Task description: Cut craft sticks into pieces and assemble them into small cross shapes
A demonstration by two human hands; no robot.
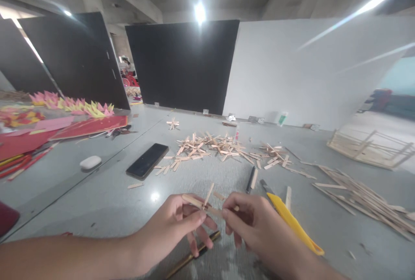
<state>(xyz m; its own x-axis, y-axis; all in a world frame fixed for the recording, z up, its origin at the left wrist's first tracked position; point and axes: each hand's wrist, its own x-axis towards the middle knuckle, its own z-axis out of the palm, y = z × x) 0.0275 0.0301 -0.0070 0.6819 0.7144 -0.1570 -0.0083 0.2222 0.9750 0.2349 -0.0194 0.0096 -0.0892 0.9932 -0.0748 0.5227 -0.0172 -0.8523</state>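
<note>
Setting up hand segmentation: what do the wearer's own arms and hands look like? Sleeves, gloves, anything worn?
Left hand and right hand are ungloved, five-fingered. Left forearm and right forearm are bare as far as the frame shows. No sleeve, watch, ring, cable or marking that I can make out.

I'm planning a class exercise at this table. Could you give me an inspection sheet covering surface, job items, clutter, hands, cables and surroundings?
Surface: grey tabletop, with a seam at left.
Job's things: crossed sticks in hand; loose stick pile beyond; yellow-handled tool beside the right hand.
Clutter: phone, small white case, red sheet at left.
Grips: left grip pinches the crossed sticks; right grip holds one stick's end.
Cables: nothing seen for certain.
Surroundings: black panel and white panel behind the table; bright light overhead.
</note>
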